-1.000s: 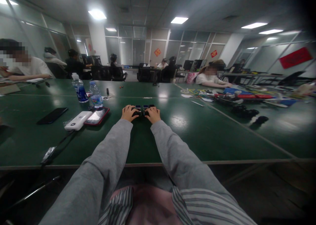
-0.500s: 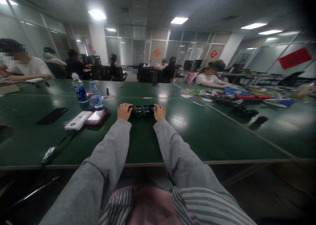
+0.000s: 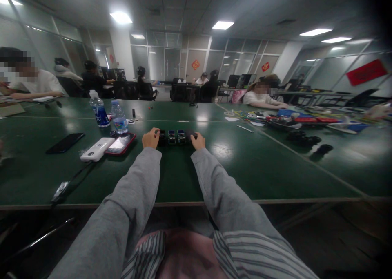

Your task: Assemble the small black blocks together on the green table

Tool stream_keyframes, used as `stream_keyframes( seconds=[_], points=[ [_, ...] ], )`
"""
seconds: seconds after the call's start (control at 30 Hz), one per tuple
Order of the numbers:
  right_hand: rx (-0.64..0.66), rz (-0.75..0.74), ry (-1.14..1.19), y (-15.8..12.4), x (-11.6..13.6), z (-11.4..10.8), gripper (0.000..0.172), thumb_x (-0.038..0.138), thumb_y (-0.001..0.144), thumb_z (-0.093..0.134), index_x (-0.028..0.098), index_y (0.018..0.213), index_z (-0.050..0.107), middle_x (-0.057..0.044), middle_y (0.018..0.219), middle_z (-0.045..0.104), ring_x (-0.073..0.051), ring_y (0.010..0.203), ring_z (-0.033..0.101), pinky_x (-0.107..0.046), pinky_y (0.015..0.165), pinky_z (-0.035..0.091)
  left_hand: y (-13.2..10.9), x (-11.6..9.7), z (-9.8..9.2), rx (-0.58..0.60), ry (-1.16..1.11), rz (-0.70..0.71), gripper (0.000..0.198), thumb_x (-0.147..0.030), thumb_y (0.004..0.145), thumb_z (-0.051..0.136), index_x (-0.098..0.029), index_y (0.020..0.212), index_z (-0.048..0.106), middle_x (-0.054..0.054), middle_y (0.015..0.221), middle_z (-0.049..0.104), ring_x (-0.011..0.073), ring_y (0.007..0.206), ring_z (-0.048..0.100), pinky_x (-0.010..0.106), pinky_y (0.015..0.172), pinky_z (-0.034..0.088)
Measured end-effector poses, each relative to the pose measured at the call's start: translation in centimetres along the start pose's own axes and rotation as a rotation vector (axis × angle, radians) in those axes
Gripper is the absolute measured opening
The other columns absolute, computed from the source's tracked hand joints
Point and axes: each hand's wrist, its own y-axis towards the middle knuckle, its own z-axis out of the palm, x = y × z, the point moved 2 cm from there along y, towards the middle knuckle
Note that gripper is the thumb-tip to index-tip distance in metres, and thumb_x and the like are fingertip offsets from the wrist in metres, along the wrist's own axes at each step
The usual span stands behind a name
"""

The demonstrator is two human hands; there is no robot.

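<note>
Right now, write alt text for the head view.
In grey sleeves, the left hand and right hand touch the ends of a row of small dark blocks on a green table. A red-cased phone and white power bank lie left.

Tabletop (image 3: 245,168): bare along front edge and right.
Blocks (image 3: 176,137) stand mid-table; phone (image 3: 120,144), power bank (image 3: 97,149), bottles (image 3: 98,114) crowd left, clutter (image 3: 294,121) far right.

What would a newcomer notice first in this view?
First, mid-table: the left hand and right hand, in grey sleeves, touch the two ends of a short row of small dark blocks on the green table. Left of them are a red phone, a white power bank and two upright water bottles; colourful clutter spreads at the far right.
</note>
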Motion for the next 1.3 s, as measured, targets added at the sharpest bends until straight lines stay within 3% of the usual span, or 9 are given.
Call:
stream_keyframes(
  seconds=[0.23,0.37,0.47,0.6,0.77,0.87,1.0,1.13,1.3],
  points=[
    [-0.084,0.266,-0.045,-0.5,-0.5,-0.8,0.045,0.043,0.086,0.035,0.014,0.110,0.059,-0.019,0.113,0.055,-0.031,0.109,0.042,-0.048,0.088,0.034,-0.1,-0.2,-0.3,0.013,0.015,0.011,0.029,-0.036,0.090,0.039,-0.029,0.112,0.056,0.001,0.079,0.067,0.0184,0.080,0.061,0.028,0.075,0.039],
    [-0.110,0.190,-0.079,-0.9,0.0,-0.8,0.058,0.057,0.079,0.045,0.015,0.119,0.052,-0.019,0.115,0.052,-0.033,0.111,0.039,-0.048,0.088,0.033,0.0,-0.2,-0.2,-0.018,0.025,0.041,0.027,-0.034,0.089,0.041,-0.028,0.110,0.058,0.000,0.077,0.067,0.0188,0.082,0.062,0.029,0.078,0.037],
    [-0.086,0.131,-0.168,-0.9,0.4,-1.0,0.059,0.053,0.075,0.054,0.016,0.120,0.052,-0.017,0.112,0.054,-0.031,0.111,0.039,-0.045,0.089,0.033,0.0,-0.3,-0.3,-0.014,0.029,0.030,0.028,-0.033,0.089,0.042,-0.027,0.111,0.058,0.001,0.079,0.067,0.0187,0.084,0.062,0.029,0.080,0.036],
    [-0.031,0.175,-0.075,-0.6,0.0,-1.3,0.046,0.048,0.084,0.040,0.016,0.110,0.060,-0.015,0.105,0.060,-0.030,0.106,0.043,-0.043,0.087,0.035,-0.1,-0.5,-0.4,-0.013,0.024,0.032,0.028,-0.032,0.089,0.041,-0.027,0.111,0.057,0.001,0.080,0.068,0.0191,0.084,0.061,0.031,0.082,0.034],
    [-0.043,0.246,-0.107,-0.7,-0.3,-1.3,0.055,0.053,0.087,0.029,0.014,0.109,0.060,-0.019,0.110,0.057,-0.031,0.108,0.044,-0.046,0.088,0.035,0.0,-0.5,-0.3,0.002,0.035,0.029,0.028,-0.031,0.089,0.039,-0.028,0.112,0.056,0.001,0.081,0.068,0.0199,0.086,0.060,0.033,0.086,0.032],
    [-0.064,0.152,-0.169,-0.8,0.2,-0.9,0.062,0.058,0.079,0.046,0.010,0.120,0.050,-0.021,0.116,0.053,-0.031,0.111,0.044,-0.045,0.089,0.036,-0.1,-0.5,-0.5,0.004,0.036,0.033,0.029,-0.032,0.090,0.038,-0.028,0.113,0.055,0.002,0.082,0.068,0.0201,0.087,0.060,0.034,0.086,0.031],
    [0.067,0.005,-0.180,-0.2,-0.1,-1.2,0.060,0.036,0.069,0.065,0.009,0.120,0.048,-0.017,0.113,0.056,-0.025,0.105,0.052,-0.036,0.089,0.040,-0.3,-0.5,-0.8,0.005,0.039,0.014,0.029,-0.032,0.090,0.039,-0.028,0.113,0.056,0.001,0.079,0.068,0.0194,0.086,0.061,0.033,0.086,0.032],
    [0.077,0.042,-0.047,0.4,-4.0,-6.6,0.051,0.033,0.069,0.064,0.013,0.114,0.053,-0.012,0.105,0.061,-0.021,0.096,0.058,-0.033,0.084,0.045,-0.4,-0.1,-0.7,-0.009,0.029,0.017,0.028,-0.032,0.089,0.039,-0.028,0.111,0.056,0.000,0.078,0.067,0.0186,0.084,0.061,0.033,0.086,0.033],
    [-0.174,0.125,-0.019,-2.2,-14.8,-20.0,0.067,0.045,0.061,0.068,0.017,0.120,0.050,-0.016,0.111,0.059,-0.026,0.100,0.058,-0.042,0.084,0.045,-0.4,0.0,-0.6,-0.004,0.039,-0.001,0.028,-0.032,0.089,0.039,-0.028,0.111,0.057,0.001,0.079,0.067,0.0186,0.083,0.062,0.033,0.085,0.033]
  ],
)
